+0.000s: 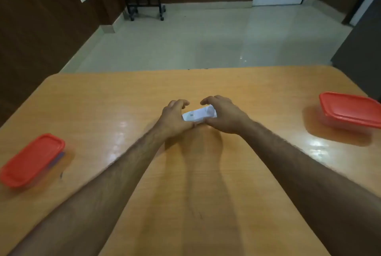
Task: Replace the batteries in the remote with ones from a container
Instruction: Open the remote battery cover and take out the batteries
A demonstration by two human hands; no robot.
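Wooden table (206,173): white remote (199,116) lies between my hands, left hand (175,118) and right hand (223,115) both gripping its ends, fingers curled above.

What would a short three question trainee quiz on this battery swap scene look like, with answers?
1. True or false: both red-lidded containers have their lids on.
2. Which hands touch the white remote? A) left only B) right only C) both
3. Fill in: the remote lies near the ___ of the table.

Key:
1. True: the left container and the right container are lidded.
2. C: the left hand and right hand grip the remote.
3. Middle of the wooden table.
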